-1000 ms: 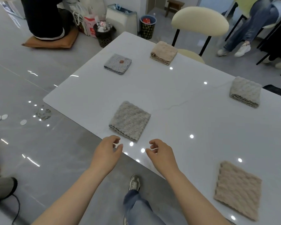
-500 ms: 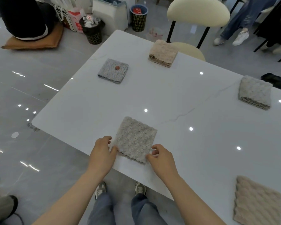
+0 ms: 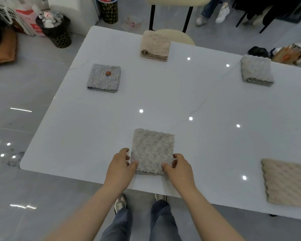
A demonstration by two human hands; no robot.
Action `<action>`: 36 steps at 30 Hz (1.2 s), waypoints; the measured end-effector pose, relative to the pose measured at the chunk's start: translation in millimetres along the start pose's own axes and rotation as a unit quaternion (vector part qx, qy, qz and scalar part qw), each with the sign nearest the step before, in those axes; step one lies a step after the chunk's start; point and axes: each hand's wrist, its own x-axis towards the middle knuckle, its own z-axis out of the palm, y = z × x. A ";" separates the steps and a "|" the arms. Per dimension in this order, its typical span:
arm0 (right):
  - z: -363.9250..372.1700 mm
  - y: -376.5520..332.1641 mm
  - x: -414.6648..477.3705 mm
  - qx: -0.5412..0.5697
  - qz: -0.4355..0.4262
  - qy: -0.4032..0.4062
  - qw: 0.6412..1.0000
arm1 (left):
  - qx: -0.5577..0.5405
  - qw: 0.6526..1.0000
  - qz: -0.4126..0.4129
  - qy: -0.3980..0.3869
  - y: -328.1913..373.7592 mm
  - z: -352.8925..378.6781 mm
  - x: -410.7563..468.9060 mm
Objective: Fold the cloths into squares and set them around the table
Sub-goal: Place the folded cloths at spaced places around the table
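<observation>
Grey cloth (image 3: 153, 150) near corners pinched: left fingers (image 3: 133, 165), right fingers (image 3: 166, 166).

A grey cloth (image 3: 153, 150) lies folded square, flat at the table's (image 3: 163, 105) near edge. The dotted cloth (image 3: 103, 78), beige cloth (image 3: 155, 46), pale cloth (image 3: 255, 70) and tan cloth (image 3: 285, 182) lie folded, well apart.

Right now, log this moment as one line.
left hand: pinches grey cloth, near-left corner | right hand: pinches near-right corner | cloth: folded square on table

Top edge cuts chair back (image 3: 174, 0), rt edge cuts table (image 3: 215, 101), far-right bag (image 3: 290, 53) blurred.
</observation>
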 end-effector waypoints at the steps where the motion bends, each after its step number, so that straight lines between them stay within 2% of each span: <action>1: 2.9 0.9 0.2 0.009 0.004 0.006 1.000 | -0.001 1.000 0.015 -0.002 -1.1 -0.3 1.7; 7: 9.3 5.9 1.0 0.041 0.018 0.025 0.999 | 0.014 0.997 0.078 -0.021 -6.7 1.9 10.1; 36: -2.1 33.3 -8.2 0.049 0.019 0.068 0.996 | 0.024 0.994 0.095 -0.038 4.4 23.6 -5.2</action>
